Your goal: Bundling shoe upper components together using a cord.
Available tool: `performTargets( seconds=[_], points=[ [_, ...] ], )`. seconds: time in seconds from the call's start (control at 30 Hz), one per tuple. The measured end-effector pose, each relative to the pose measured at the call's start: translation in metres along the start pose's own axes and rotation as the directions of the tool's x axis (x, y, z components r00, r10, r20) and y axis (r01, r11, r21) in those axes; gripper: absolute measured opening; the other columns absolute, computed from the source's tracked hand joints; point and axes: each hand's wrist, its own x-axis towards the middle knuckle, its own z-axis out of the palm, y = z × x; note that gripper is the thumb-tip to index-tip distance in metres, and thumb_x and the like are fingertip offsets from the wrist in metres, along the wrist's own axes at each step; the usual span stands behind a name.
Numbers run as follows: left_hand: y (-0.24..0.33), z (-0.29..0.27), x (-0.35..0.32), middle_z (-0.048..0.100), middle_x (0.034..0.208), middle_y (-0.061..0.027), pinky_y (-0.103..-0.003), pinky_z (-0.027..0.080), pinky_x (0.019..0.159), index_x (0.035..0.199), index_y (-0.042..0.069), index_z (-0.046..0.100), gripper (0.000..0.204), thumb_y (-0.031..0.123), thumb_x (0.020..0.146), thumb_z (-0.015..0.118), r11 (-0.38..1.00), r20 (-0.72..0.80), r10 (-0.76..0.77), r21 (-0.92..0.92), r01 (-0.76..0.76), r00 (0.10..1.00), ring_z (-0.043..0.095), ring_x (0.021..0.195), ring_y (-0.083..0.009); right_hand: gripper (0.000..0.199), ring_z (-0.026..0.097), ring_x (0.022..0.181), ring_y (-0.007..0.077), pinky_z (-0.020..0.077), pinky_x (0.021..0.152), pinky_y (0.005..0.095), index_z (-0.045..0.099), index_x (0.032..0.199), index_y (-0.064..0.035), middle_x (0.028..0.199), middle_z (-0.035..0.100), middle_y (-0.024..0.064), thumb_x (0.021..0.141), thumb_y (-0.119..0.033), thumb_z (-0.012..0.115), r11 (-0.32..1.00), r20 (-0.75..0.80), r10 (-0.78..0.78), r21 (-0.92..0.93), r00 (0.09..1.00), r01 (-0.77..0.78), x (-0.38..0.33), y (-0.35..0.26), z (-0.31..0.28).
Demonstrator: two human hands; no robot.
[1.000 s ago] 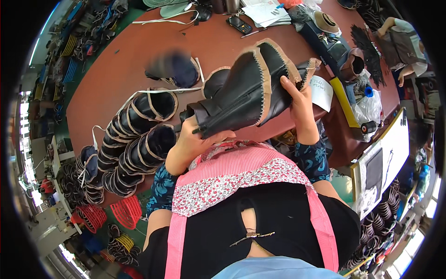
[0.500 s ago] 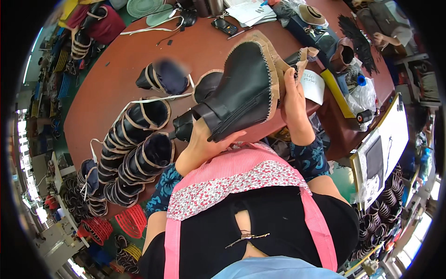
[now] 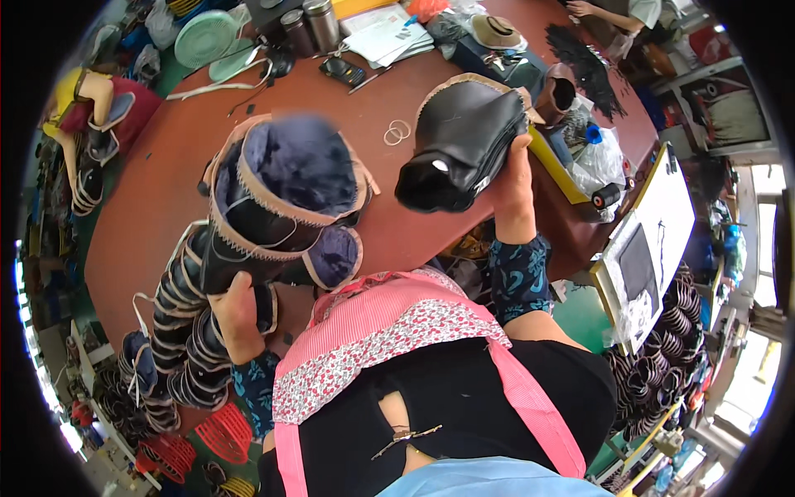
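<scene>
At the left of the table, my left hand (image 3: 238,319) is closed on the lower part of a black boot upper (image 3: 217,273). Dark blue fuzzy lining (image 3: 302,170) shows in the wide, tan-edged openings above that hand, where more than one upper seems to overlap. On the right, my right hand (image 3: 515,199) grips another black boot upper (image 3: 468,137) by its right side; this one has a zigzag-stitched tan edge. Close by my left wrist lie nested rows of lined boot uppers (image 3: 186,311). One more lined upper (image 3: 335,255) sits just right of the held ones.
Two pale rings (image 3: 397,132) lie on the red-brown table (image 3: 132,207). Farther back are a handheld device (image 3: 342,71), papers (image 3: 385,37), thermoses (image 3: 321,25) and a green fan (image 3: 205,39). To the right stand a yellow-edged tray (image 3: 556,166) and a white board (image 3: 671,224). Other people work beyond.
My left hand has let go of the black upper and moved left to grip a lined upper. My right hand keeps the black upper, now turned. The view has shifted.
</scene>
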Motion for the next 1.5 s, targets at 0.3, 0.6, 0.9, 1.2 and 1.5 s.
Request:
performTargets(
  seconds=[0.3,0.6,0.9,1.2,1.5],
  points=[
    [0.003,0.004,-0.001,0.075,0.137,-0.0109,-0.035,0.056,0.108,0.144,-0.006,0.068,0.060,-0.009,0.084,0.075,1.000,0.153,-0.004,-0.025,0.008,0.988,0.072,0.123,-0.0218,0.069,0.074,0.121,0.0289,0.0591,0.108,0.0439,0.060,0.145,0.0030,0.135,0.073,0.0156,0.114,-0.058,0.055,0.979,-0.184,0.173,-0.079,0.968,-0.190,0.028,0.009,0.036],
    [-0.008,0.028,-0.012,0.067,0.152,-0.0132,-0.044,0.050,0.119,0.159,-0.001,0.055,0.080,0.005,0.085,0.084,0.893,0.469,-0.328,-0.130,0.431,0.820,0.062,0.141,-0.0239,0.043,0.078,0.101,0.0223,0.0633,0.091,0.0364,0.072,0.132,-0.0053,0.117,0.079,0.0102,0.106,-0.040,0.075,0.602,-0.039,0.798,0.058,0.601,-0.796,0.001,0.042,0.158],
    [-0.008,0.041,-0.058,0.065,0.153,-0.0083,-0.038,0.048,0.118,0.162,0.002,0.052,0.069,0.002,0.098,0.077,0.840,0.264,-0.471,-0.157,0.519,0.842,0.061,0.138,-0.0199,0.051,0.071,0.120,0.0202,0.0583,0.102,0.0349,0.051,0.158,-0.0071,0.143,0.067,0.0094,0.117,-0.037,0.056,0.770,0.115,0.493,-0.519,0.862,-0.371,-0.025,0.122,0.119],
    [0.027,-0.081,-0.103,0.058,0.161,-0.0173,-0.055,0.045,0.126,0.164,0.000,0.047,0.058,0.023,0.113,0.061,0.962,-0.454,-0.103,-0.273,-0.028,0.885,0.058,0.146,-0.0363,0.028,0.073,0.095,0.0242,0.0592,0.085,0.0374,0.071,0.122,-0.0027,0.113,0.075,0.0100,0.104,-0.024,0.077,0.549,0.254,0.148,-0.825,0.956,0.134,-0.066,0.157,0.076],
    [0.041,-0.112,-0.093,0.061,0.157,-0.0171,-0.052,0.050,0.121,0.162,-0.001,0.050,0.058,0.015,0.109,0.067,0.986,-0.569,0.071,-0.084,-0.143,0.819,0.063,0.141,-0.0351,0.030,0.072,0.105,0.0399,0.0588,0.088,0.0494,0.066,0.115,-0.0054,0.109,0.074,0.0180,0.094,-0.023,0.077,0.356,0.568,0.644,-0.816,0.513,0.455,-0.199,0.337,-0.003]
  ],
)
